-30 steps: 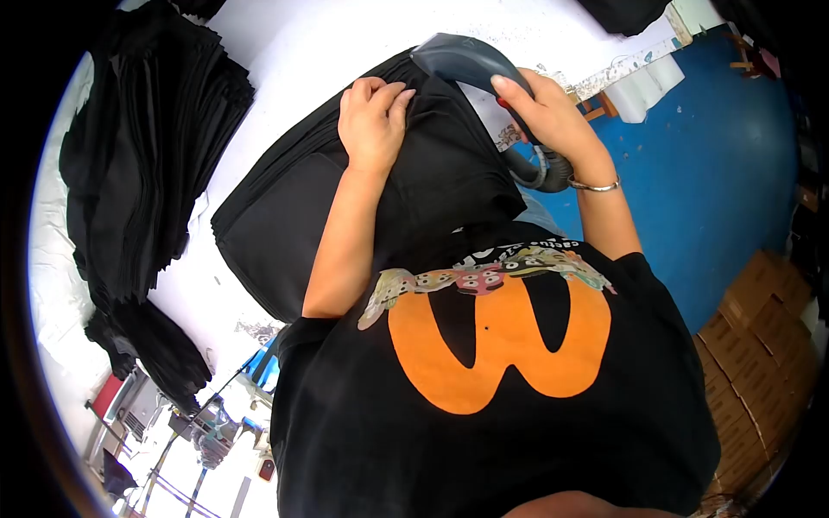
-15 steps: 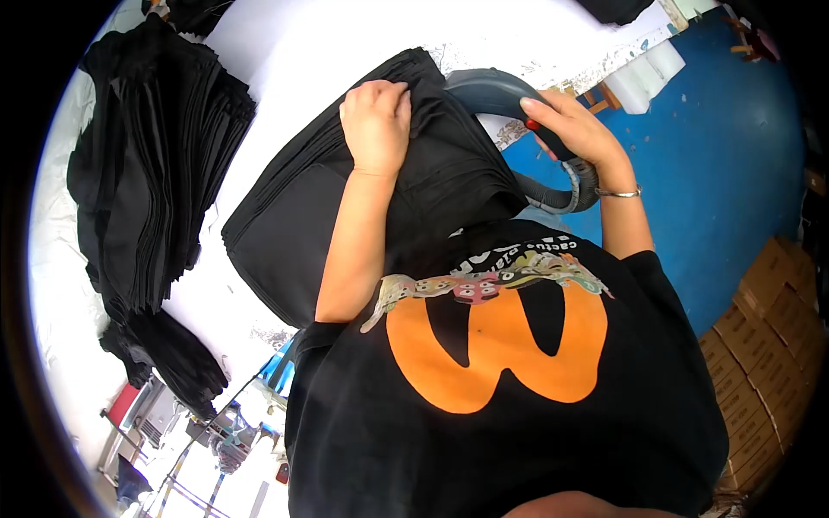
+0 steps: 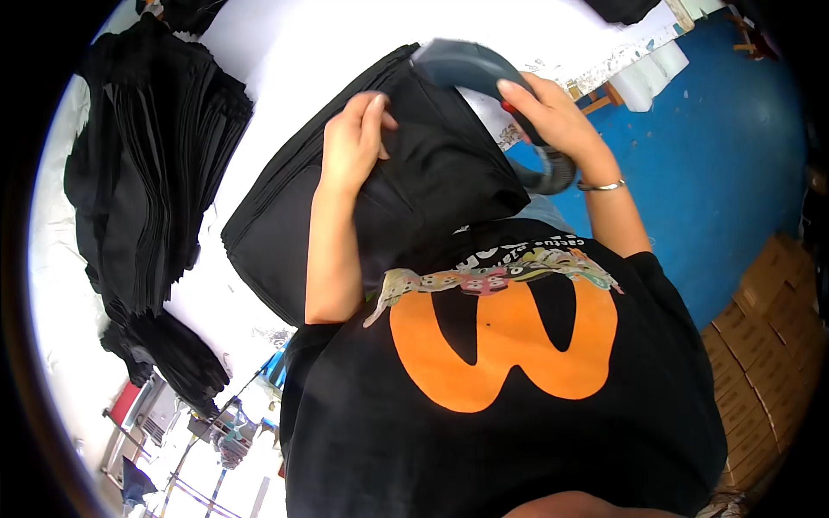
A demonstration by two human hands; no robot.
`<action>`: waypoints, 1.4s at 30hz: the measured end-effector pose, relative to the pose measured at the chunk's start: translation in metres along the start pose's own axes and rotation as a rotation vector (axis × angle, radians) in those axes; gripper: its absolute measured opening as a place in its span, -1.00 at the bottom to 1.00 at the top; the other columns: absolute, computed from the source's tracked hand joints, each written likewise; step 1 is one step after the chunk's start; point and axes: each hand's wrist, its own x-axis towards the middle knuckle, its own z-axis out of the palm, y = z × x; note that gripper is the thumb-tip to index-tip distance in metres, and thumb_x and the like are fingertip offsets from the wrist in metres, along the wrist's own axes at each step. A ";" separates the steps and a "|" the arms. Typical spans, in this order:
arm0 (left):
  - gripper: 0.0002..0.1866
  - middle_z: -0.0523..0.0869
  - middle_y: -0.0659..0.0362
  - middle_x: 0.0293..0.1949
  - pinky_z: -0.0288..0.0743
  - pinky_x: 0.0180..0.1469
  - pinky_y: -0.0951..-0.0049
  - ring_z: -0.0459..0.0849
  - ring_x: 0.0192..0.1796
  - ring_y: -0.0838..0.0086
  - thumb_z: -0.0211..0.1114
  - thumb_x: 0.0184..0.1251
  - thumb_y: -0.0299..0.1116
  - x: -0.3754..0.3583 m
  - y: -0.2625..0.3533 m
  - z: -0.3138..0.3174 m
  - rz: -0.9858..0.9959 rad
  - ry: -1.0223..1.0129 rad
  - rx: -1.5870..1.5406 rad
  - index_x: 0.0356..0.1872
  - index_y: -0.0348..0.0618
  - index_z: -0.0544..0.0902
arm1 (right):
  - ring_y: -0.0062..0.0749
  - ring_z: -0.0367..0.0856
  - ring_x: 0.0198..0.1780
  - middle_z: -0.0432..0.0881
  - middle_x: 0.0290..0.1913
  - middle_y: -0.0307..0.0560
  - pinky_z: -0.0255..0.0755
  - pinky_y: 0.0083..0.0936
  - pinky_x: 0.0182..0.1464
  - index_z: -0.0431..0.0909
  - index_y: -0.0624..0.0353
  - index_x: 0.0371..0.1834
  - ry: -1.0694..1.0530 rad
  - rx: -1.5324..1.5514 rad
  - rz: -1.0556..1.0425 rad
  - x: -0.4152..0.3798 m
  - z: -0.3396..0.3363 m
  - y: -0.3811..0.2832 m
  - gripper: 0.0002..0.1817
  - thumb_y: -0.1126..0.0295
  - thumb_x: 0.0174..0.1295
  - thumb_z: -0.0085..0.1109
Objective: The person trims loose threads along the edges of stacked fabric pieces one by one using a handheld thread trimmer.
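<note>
A dark grey curved handheld tool (image 3: 471, 67) with a red button and a ribbed hose (image 3: 553, 173) is in my right hand (image 3: 557, 121), the fingers wrapped round its handle. Its broad head reaches over the far end of a stack of folded black fabric pieces (image 3: 432, 173). My left hand (image 3: 352, 142) is over the left part of this stack, slightly blurred. Its fingers are loosely bent and apart, with no cloth showing between them.
The stack lies on a white table (image 3: 285, 52). Left of it hangs a large bundle of layered black fabric (image 3: 155, 164). Brown cardboard boxes (image 3: 768, 354) stand on the blue floor (image 3: 717, 173) at right, and a white block (image 3: 656, 73) is beside the table edge.
My left hand has moved left off the stack's far edge, its fingers loosening. My right hand has moved the tool up and left, over the cloth.
</note>
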 end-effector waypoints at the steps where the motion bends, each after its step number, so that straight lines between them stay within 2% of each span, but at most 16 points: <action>1: -0.84 0.77 0.12 -0.32 0.60 -0.30 0.34 0.76 -0.36 0.35 0.35 0.46 -0.29 0.011 -0.009 0.010 0.264 0.173 0.242 -0.09 -0.12 0.74 | -0.61 0.41 -0.59 0.47 -0.57 -0.27 0.32 -0.56 -0.50 0.53 0.23 -0.26 0.088 0.020 -0.073 0.006 0.011 -0.002 -0.49 -0.08 0.52 0.10; 3: -0.79 0.71 0.14 -0.23 0.62 -0.24 0.27 0.74 -0.31 0.23 0.45 0.33 -0.26 0.021 -0.017 0.022 0.596 0.349 0.609 -0.08 -0.05 0.75 | -0.53 0.47 -0.58 0.47 -0.60 -0.23 0.37 -0.51 -0.43 0.57 0.28 -0.29 0.052 -0.003 -0.015 0.006 0.008 -0.004 -0.38 -0.19 0.48 0.10; 7: -0.78 0.64 0.22 -0.13 0.61 -0.23 0.24 0.72 -0.22 0.22 0.55 0.18 -0.29 0.020 -0.023 0.035 0.398 0.422 0.508 -0.20 -0.05 0.72 | -0.64 0.47 -0.64 0.48 -0.61 -0.26 0.32 -0.57 -0.59 0.57 0.27 -0.34 -0.130 -0.046 0.031 -0.013 -0.018 -0.010 -0.42 -0.13 0.48 0.15; 12: -0.84 0.66 0.23 -0.12 0.58 -0.13 0.21 0.70 -0.10 0.19 0.50 0.14 -0.40 0.021 -0.024 0.028 0.456 0.395 0.435 -0.30 -0.07 0.68 | 0.08 0.61 -0.28 0.61 -0.42 0.20 0.50 -0.17 -0.09 0.61 0.37 -0.19 0.075 -0.314 -0.007 0.005 0.017 -0.043 -0.36 -0.17 0.43 0.16; 13: -0.83 0.67 0.24 -0.11 0.58 -0.11 0.22 0.69 -0.08 0.19 0.49 0.12 -0.43 0.020 -0.025 0.022 0.562 0.398 0.434 -0.30 -0.09 0.66 | 0.08 0.61 -0.28 0.61 -0.42 0.20 0.50 -0.17 -0.09 0.61 0.37 -0.19 0.070 -0.318 -0.016 0.005 0.017 -0.043 -0.36 -0.17 0.43 0.16; 15: -0.82 0.68 0.24 -0.09 0.56 -0.07 0.21 0.69 -0.05 0.20 0.45 0.08 -0.49 0.010 -0.024 0.010 0.783 0.291 0.639 -0.30 -0.12 0.63 | -0.61 0.43 -0.60 0.47 -0.59 -0.27 0.32 -0.55 -0.51 0.57 0.24 -0.28 0.064 -0.331 -0.105 -0.001 0.010 -0.037 -0.50 -0.07 0.49 0.15; 17: -0.78 0.67 0.20 -0.04 0.59 -0.07 0.20 0.70 -0.08 0.21 0.48 0.12 -0.47 0.010 -0.032 0.011 0.755 0.257 0.572 -0.22 -0.14 0.65 | -0.62 0.42 -0.61 0.48 -0.57 -0.26 0.31 -0.55 -0.53 0.56 0.23 -0.31 -0.078 -0.261 0.052 -0.009 -0.008 -0.038 -0.50 -0.06 0.49 0.15; 19: -0.71 0.66 0.14 0.01 0.62 -0.07 0.20 0.72 -0.09 0.18 0.53 0.15 -0.42 0.012 -0.025 0.023 0.493 0.343 0.331 -0.10 -0.13 0.69 | -0.63 0.40 -0.62 0.48 -0.57 -0.27 0.30 -0.55 -0.54 0.56 0.22 -0.31 -0.120 -0.152 0.094 -0.011 -0.014 -0.032 -0.49 -0.07 0.50 0.14; 23: -0.69 0.63 0.18 0.11 0.63 -0.02 0.26 0.73 -0.01 0.17 0.51 0.17 -0.50 0.029 -0.022 0.032 0.398 0.308 0.474 -0.03 -0.16 0.72 | -0.56 0.47 -0.63 0.47 -0.64 -0.24 0.39 -0.51 -0.52 0.58 0.27 -0.32 0.067 -0.066 0.048 0.011 0.016 -0.040 -0.42 -0.14 0.47 0.14; 27: -0.70 0.61 0.12 0.11 0.64 -0.08 0.18 0.75 -0.06 0.17 0.60 0.08 -0.39 0.031 -0.025 0.028 0.387 0.295 0.488 -0.16 -0.17 0.75 | -0.55 0.48 -0.62 0.50 -0.62 -0.20 0.41 -0.52 -0.51 0.57 0.26 -0.34 -0.089 -0.175 0.088 -0.001 -0.010 -0.026 -0.43 -0.13 0.47 0.14; 31: -0.82 0.66 0.14 0.00 0.60 -0.09 0.33 0.70 -0.18 0.29 0.50 0.20 -0.37 0.023 -0.030 0.014 0.674 0.391 0.367 -0.24 -0.17 0.72 | -0.56 0.49 -0.61 0.50 -0.61 -0.21 0.40 -0.53 -0.50 0.57 0.27 -0.31 -0.007 -0.120 0.110 0.001 -0.004 -0.023 -0.43 -0.13 0.47 0.15; 33: -0.82 0.72 0.13 -0.22 0.59 -0.08 0.35 0.69 -0.22 0.39 0.38 0.36 -0.28 0.018 -0.031 -0.004 0.266 -0.143 -0.089 -0.27 -0.20 0.69 | -0.60 0.44 -0.61 0.51 -0.57 -0.24 0.36 -0.57 -0.51 0.53 0.24 -0.25 0.006 -0.085 0.084 0.006 0.009 -0.031 -0.49 -0.08 0.53 0.10; 34: -0.75 0.71 0.15 -0.38 0.59 -0.09 0.39 0.69 -0.22 0.51 0.28 0.46 -0.21 0.022 -0.027 -0.005 0.263 -0.122 -0.361 -0.25 -0.21 0.70 | -0.59 0.44 -0.61 0.51 -0.57 -0.23 0.36 -0.57 -0.50 0.53 0.24 -0.24 0.029 -0.075 0.043 0.008 0.012 -0.029 -0.48 -0.09 0.53 0.10; 35: -0.75 0.75 0.12 -0.31 0.60 -0.10 0.39 0.74 -0.22 0.41 0.33 0.45 -0.21 0.026 -0.020 -0.010 0.085 -0.088 -0.310 -0.21 -0.21 0.73 | -0.59 0.44 -0.61 0.51 -0.57 -0.23 0.37 -0.57 -0.50 0.54 0.24 -0.23 0.049 -0.067 -0.005 0.011 0.013 -0.029 -0.48 -0.09 0.53 0.10; 37: -0.72 0.76 0.08 -0.24 0.62 -0.12 0.34 0.76 -0.21 0.27 0.42 0.37 -0.15 0.046 -0.021 0.011 0.454 0.361 0.201 -0.17 -0.17 0.76 | -0.58 0.48 -0.60 0.52 -0.57 -0.20 0.37 -0.57 -0.51 0.56 0.24 -0.18 -0.054 -0.036 0.075 0.007 -0.003 -0.017 -0.47 -0.12 0.53 0.07; 42: -0.74 0.71 0.20 -0.19 0.64 -0.17 0.24 0.75 -0.19 0.18 0.55 0.21 -0.19 0.045 -0.035 0.036 0.494 0.368 0.378 -0.21 -0.10 0.78 | -0.56 0.46 -0.62 0.52 -0.61 -0.20 0.36 -0.55 -0.50 0.56 0.25 -0.26 0.001 0.027 0.137 0.010 -0.007 -0.010 -0.44 -0.14 0.49 0.10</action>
